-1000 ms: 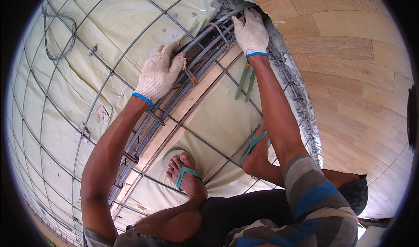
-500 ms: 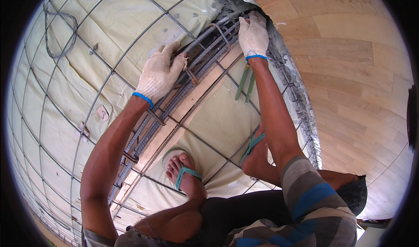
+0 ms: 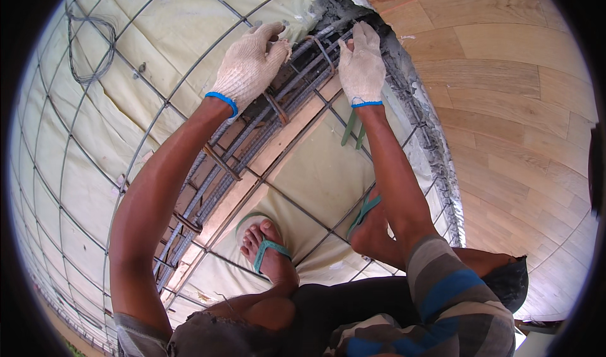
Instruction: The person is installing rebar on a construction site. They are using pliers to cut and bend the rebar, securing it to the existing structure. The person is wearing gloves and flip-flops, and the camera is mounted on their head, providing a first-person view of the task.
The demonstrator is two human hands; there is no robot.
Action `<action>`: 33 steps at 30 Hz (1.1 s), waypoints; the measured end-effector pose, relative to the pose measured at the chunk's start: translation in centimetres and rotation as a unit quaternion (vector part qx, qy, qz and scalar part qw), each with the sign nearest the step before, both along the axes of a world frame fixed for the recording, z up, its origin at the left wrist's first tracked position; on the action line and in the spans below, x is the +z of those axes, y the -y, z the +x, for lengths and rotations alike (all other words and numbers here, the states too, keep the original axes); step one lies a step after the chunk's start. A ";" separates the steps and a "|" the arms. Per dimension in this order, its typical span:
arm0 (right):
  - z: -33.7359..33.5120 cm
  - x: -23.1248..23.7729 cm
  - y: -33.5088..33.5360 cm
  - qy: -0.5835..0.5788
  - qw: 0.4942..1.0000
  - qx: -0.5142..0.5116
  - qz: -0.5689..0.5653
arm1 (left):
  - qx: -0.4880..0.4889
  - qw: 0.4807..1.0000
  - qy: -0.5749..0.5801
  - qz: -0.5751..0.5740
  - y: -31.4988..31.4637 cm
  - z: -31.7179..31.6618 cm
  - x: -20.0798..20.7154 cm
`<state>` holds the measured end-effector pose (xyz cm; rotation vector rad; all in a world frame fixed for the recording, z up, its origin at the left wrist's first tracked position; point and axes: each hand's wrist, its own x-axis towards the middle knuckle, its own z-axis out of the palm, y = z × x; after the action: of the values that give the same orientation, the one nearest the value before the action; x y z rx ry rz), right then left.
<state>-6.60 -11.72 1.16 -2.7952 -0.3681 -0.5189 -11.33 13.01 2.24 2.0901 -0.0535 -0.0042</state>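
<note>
White knit gloves with blue cuffs cover both my hands. My left hand (image 3: 252, 60) hovers over the rebar cage (image 3: 243, 152) near its far end, thumb and fingers apart, holding nothing that I can see. My right hand (image 3: 362, 70) reaches to the cage's far corner by the rough concrete edge, fingers stretched out; its fingertips lie close to the bars, and contact is unclear. A rusty stirrup (image 3: 276, 107) crosses the long ribbed bars just below my left hand. Beneath my right wrist, a green-handled tool (image 3: 349, 130) is partly hidden.
A mesh of thin bars (image 3: 165, 101) lies over pale sheeting (image 3: 189, 41). A wire coil (image 3: 91, 51) rests on it at far left. Rough concrete (image 3: 429, 130) borders wooden plank-patterned boards (image 3: 499, 92) on the right. My sandalled feet (image 3: 268, 246) stand among the bars.
My left hand has moved away from me and to the right along the cage, closer to my right hand. My right hand has drawn slightly back toward me, its fingers now straighter.
</note>
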 end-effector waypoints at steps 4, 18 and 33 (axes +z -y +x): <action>-0.4 -0.4 -0.2 0.015 1.000 0.005 -0.011 | -0.064 0.998 0.023 0.005 3.9 5.9 0.4; -0.8 -0.4 0.0 0.010 0.999 0.049 0.000 | -0.084 0.985 -0.151 -0.016 11.8 17.0 -3.6; 2.0 1.9 0.7 -0.059 0.990 -0.125 -0.009 | -0.076 0.989 -0.118 -0.039 12.8 16.4 -3.9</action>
<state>-4.58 -12.43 3.01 -2.8890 0.0039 -0.4013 5.03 0.22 -1.67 1.9893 -0.0683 -0.3353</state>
